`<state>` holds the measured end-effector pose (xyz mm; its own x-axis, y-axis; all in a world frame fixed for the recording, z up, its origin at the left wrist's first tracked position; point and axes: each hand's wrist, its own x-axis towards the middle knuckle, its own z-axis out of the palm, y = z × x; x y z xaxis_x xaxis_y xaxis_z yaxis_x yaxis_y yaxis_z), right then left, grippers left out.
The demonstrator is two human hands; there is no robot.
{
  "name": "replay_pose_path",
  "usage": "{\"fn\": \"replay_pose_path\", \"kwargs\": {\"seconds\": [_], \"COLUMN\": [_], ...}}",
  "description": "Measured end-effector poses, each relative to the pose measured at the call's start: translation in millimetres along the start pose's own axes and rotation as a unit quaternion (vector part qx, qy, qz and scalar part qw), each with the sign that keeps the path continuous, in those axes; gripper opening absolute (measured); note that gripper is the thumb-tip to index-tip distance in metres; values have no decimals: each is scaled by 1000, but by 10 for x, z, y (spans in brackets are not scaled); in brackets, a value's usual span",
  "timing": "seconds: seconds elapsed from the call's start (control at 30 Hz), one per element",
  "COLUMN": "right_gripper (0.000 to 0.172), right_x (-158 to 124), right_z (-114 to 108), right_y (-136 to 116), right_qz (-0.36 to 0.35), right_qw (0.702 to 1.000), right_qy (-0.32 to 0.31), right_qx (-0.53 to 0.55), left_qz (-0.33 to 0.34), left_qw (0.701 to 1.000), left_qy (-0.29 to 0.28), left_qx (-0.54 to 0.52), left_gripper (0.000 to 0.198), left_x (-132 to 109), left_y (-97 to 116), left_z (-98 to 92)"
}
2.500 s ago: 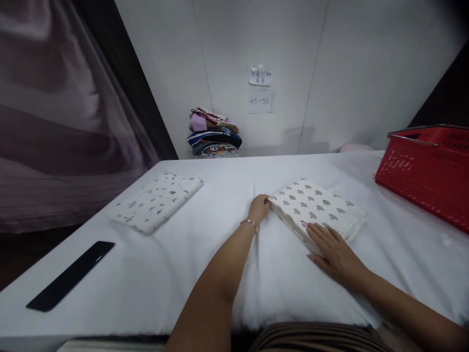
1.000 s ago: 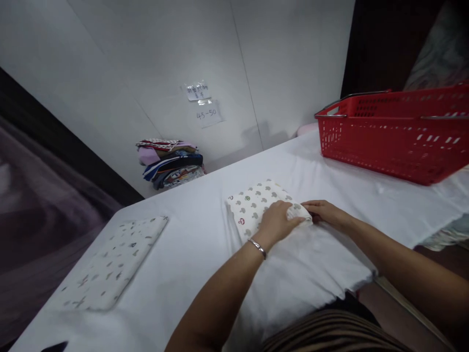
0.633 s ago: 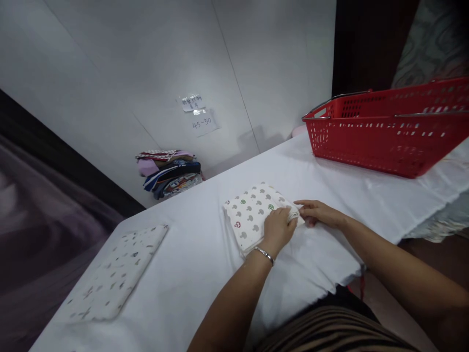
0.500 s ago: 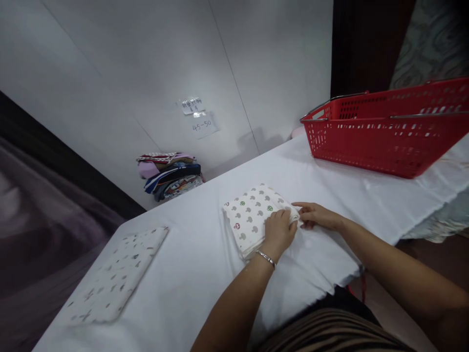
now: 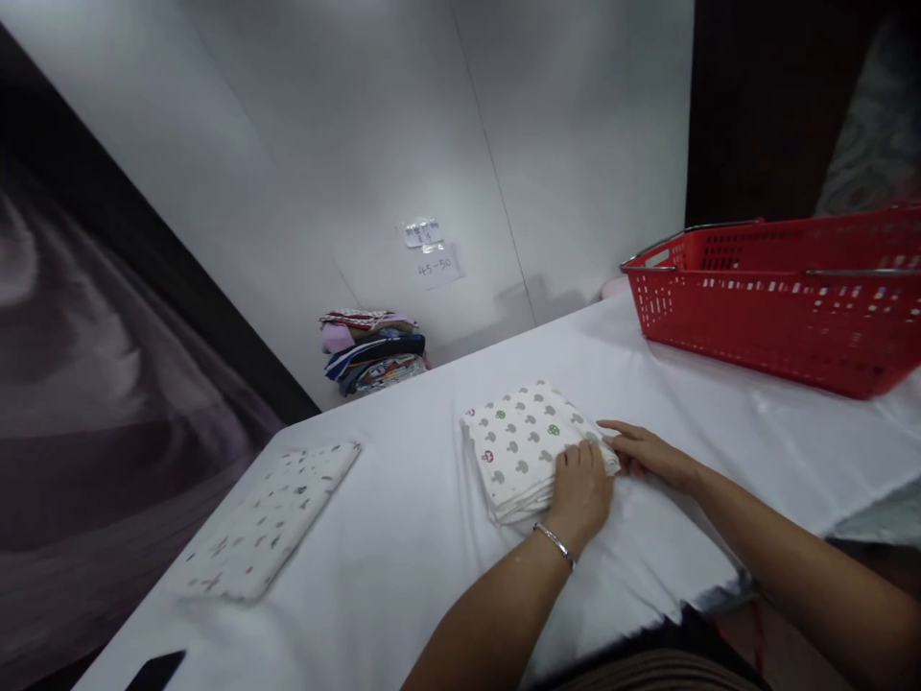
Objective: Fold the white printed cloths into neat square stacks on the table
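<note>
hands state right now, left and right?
Left hand: open, flat on the folded cloth.
Right hand: fingertips at the cloth's edge; grip cannot be told.

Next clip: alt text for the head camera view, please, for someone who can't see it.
A person's left hand presses flat on a folded white cloth with small prints on a white-covered table, the right hand touching the cloth's right corner. A red basket stands far right, a second folded cloth lies left, and stacked clothes sit by the wall.

Both the left hand (image 5: pixel 581 491) and the right hand (image 5: pixel 646 452) rest on a folded mushroom-print cloth (image 5: pixel 524 443) atop the white table (image 5: pixel 403 537).
</note>
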<state>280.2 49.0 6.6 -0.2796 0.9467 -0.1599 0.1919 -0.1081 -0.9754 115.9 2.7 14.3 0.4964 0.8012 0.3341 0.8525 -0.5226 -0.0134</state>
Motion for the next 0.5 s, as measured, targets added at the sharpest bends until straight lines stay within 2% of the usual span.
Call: {"fn": "replay_pose_path", "kwargs": {"seconds": [0.13, 0.2, 0.27, 0.4, 0.5], "right_gripper": [58, 56, 54, 47, 53], "right_x": [58, 84, 109, 204, 366], "right_z": [40, 17, -32, -58, 98], "right_y": [79, 125, 138, -48, -289], "right_qz": [-33, -35, -46, -143, -234], "right_qw": [998, 997, 991, 950, 906], "right_qy": [4, 3, 15, 91, 86], "right_qx": [-47, -73, -122, -261, -342], "left_qz": [-10, -47, -98, -187, -205], "left_qw": [996, 992, 990, 979, 976], "left_qy": [-44, -51, -35, -56, -63], "left_qx": [-81, -103, -92, -52, -32], "left_gripper": [36, 34, 33, 43, 50], "left_x": [22, 8, -53, -246, -334], "left_y": [-167, -357, -567, -815, -809], "left_z": [-236, -377, -455, -347, -195]}}
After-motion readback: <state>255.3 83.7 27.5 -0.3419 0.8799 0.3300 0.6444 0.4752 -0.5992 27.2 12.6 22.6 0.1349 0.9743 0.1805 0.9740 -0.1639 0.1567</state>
